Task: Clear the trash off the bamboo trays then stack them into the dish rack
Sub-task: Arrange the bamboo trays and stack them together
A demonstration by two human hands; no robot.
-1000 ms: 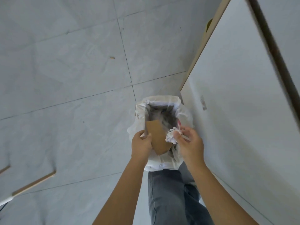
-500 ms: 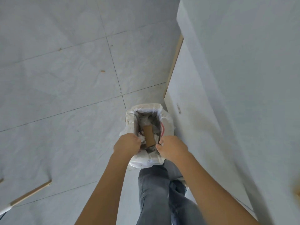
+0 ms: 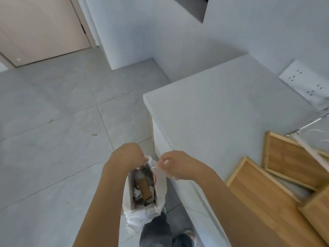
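Flat rimmed bamboo trays (image 3: 263, 198) lie bare on the white counter (image 3: 222, 111); beside it we pinch the white plastic bin liner (image 3: 161, 182), left hand (image 3: 127, 155) and right hand (image 3: 175, 164) both clenched.

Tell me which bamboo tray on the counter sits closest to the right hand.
The large front tray, lying nearest the counter's edge just past the right hand. The other full tray lies farther back.
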